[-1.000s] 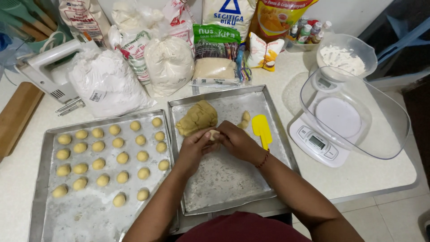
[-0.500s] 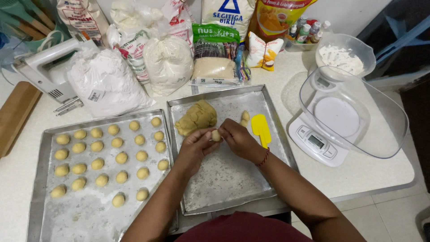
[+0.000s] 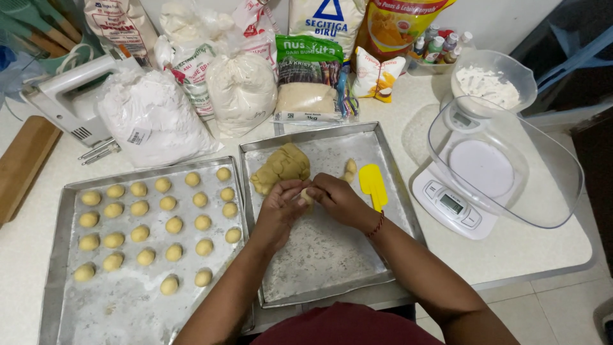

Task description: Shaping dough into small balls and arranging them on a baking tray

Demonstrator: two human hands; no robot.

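Observation:
My left hand and my right hand meet over the right metal tray, pinching a small piece of dough between their fingers. Just above them on that tray lies the big lump of tan dough. A small dough bit and a yellow spatula lie to the right of my hands. The left metal tray carries several rows of round dough balls.
A white kitchen scale stands at the right under a clear bowl, with a bowl of white powder behind. Bags of flour and sugar line the back. A hand mixer and wooden board sit far left.
Both hands have kept working the small dough piece between the fingers, shifting slightly. Nothing else on the trays has moved.

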